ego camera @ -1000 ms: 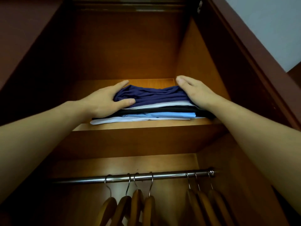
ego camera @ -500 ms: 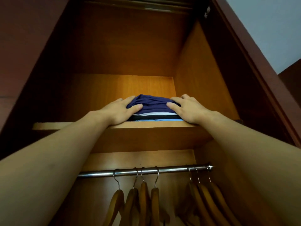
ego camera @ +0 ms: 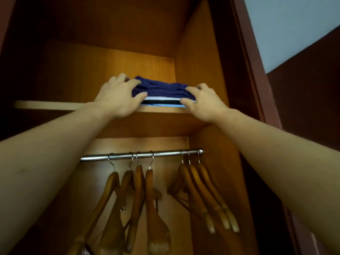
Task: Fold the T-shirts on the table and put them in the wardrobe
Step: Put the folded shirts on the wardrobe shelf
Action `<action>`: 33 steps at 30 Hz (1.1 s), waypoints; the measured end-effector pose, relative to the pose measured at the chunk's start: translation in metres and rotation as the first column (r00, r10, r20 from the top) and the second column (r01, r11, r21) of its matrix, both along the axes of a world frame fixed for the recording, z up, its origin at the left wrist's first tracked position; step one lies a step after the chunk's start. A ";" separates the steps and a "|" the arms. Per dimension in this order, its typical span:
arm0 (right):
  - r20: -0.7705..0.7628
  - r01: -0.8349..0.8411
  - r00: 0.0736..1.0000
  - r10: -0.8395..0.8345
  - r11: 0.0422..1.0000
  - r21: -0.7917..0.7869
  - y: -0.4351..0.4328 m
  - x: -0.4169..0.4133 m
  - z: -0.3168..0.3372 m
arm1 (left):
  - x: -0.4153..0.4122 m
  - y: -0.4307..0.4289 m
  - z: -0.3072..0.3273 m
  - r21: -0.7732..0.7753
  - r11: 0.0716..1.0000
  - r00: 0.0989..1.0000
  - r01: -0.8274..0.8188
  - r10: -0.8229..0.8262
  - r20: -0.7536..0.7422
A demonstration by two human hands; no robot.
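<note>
**A:** Wooden wardrobe point(ego camera: 202, 52) walls, orange-brown, with a pale wall point(ego camera: 294, 24) off to the right. Where has the clothing got to?

**B:** One stack of folded T-shirts point(ego camera: 161, 89) lies on the upper shelf point(ego camera: 161, 109), toward its right end. A second ago its front hung out past the shelf's edge. Now it sits wholly behind that edge.

**A:** And the hands?

**B:** Two. The left hand point(ego camera: 117, 96) clasps the stack's left end and the right hand point(ego camera: 204, 102) its right end. Each has fingers curled over the navy top shirt and a thumb against the front, the same hold as before.

**A:** How many layers?

**B:** Four colours show: navy, white, black, light blue.

**A:** Underneath?

**B:** One metal rail point(ego camera: 165, 154) carrying seven wooden hangers point(ego camera: 150, 199), four grouped on the left and three on the right.
</note>
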State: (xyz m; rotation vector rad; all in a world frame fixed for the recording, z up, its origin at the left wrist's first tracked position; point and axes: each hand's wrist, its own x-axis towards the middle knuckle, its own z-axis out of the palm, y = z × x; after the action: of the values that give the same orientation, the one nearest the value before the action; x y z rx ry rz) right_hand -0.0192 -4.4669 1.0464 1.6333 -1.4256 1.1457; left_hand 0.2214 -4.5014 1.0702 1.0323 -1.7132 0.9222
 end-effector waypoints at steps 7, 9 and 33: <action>0.026 0.029 0.999 -0.030 0.998 0.047 0.120 -0.067 -0.097 | -0.093 0.072 -0.063 0.082 0.921 0.922 0.382 -0.386 0.042; 0.052 0.107 0.992 -0.111 0.991 0.077 0.175 -0.096 -0.136 | -0.138 0.109 -0.091 0.139 0.846 0.853 0.515 -0.522 0.019; 0.495 0.741 -0.093 -0.864 0.272 0.614 1.179 -0.220 -0.508 | -0.565 1.024 -0.471 0.907 -0.128 -0.320 0.400 -0.948 0.007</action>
State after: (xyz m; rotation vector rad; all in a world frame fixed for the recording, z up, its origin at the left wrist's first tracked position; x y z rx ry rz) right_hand -0.2389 -3.2883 0.5389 -0.2075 -2.5594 0.9032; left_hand -0.3438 -3.4771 0.5988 -0.8895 -2.8822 -0.4827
